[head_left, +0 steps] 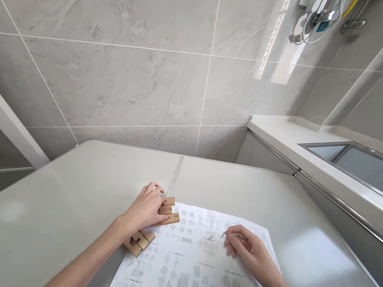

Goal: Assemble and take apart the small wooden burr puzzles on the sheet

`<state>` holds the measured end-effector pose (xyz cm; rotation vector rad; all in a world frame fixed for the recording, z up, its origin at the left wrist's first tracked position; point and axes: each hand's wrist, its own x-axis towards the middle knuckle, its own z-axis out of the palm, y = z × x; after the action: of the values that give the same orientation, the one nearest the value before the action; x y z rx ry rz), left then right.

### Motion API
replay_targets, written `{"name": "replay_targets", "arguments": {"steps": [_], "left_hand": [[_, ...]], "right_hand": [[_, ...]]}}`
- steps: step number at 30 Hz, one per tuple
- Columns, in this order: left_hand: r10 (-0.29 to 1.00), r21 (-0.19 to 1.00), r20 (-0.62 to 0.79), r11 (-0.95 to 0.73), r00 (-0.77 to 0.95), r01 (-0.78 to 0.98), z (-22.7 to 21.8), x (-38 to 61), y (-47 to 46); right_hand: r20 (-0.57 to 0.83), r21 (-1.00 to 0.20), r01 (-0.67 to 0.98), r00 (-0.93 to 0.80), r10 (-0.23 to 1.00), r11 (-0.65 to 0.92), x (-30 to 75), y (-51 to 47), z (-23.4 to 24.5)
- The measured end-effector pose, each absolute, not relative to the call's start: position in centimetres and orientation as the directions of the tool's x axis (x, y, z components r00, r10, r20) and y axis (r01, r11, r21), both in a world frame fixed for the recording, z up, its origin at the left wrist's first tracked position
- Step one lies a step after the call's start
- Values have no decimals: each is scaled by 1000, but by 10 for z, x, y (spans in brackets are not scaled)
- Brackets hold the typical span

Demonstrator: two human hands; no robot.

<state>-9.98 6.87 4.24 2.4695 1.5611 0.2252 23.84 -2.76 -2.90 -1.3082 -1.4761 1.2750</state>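
A large white sheet of paper (189, 257), printed with rows of small grey figures and text, lies on the table. My left hand (147, 205) rests at its upper left edge with fingers curled over several notched wooden puzzle pieces (174, 218), some marked with dark numbers. Just below that hand sits another small group of wooden pieces (140, 242), partly behind my wrist. Over the right half of the sheet is my right hand (242, 243), its thumb and fingers drawn together. Whether anything small is between those fingertips, I cannot make out.
The pale table (98, 166) has a seam across it and ends at a grey tiled wall (113, 80). On the right is a white counter (279, 129) with a sink (369, 165). A white-framed door (8, 111) stands at the left.
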Motion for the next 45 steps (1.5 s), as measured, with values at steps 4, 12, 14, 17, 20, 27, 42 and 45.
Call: {"name": "replay_targets", "arguments": {"steps": [4,12,14,17,20,27,42,45], "left_hand": [[874,267,-4,-467,485,843,46,-78,64],[818,387,47,-545,574,744,17,-2,19],[836,460,101,-520,540,719,8,5,13],[864,497,179,-492,471,715,-6,4,8],[874,452,214,-484,435,749,-18,0,7],[871,467,233,-490,432,736,-25,-1,9],[853,491,352,-519,386,700,-21,-7,2],[813,432,347,-582,468,689,-21,-6,-1]], "right_hand": [[-53,-987,154,-137,989,-32,238,-27,-42],[-8,-988,157,-86,996,6,238,-24,-55],[22,-973,227,-87,996,42,238,-27,-50],[102,-890,430,-134,986,150,236,-34,-39],[165,-784,553,-253,953,283,235,-38,-32],[105,-751,593,-327,939,290,238,-39,-32],[-17,-840,535,-190,982,89,244,-34,-30],[-19,-887,460,-138,990,47,245,-33,-32]]}}
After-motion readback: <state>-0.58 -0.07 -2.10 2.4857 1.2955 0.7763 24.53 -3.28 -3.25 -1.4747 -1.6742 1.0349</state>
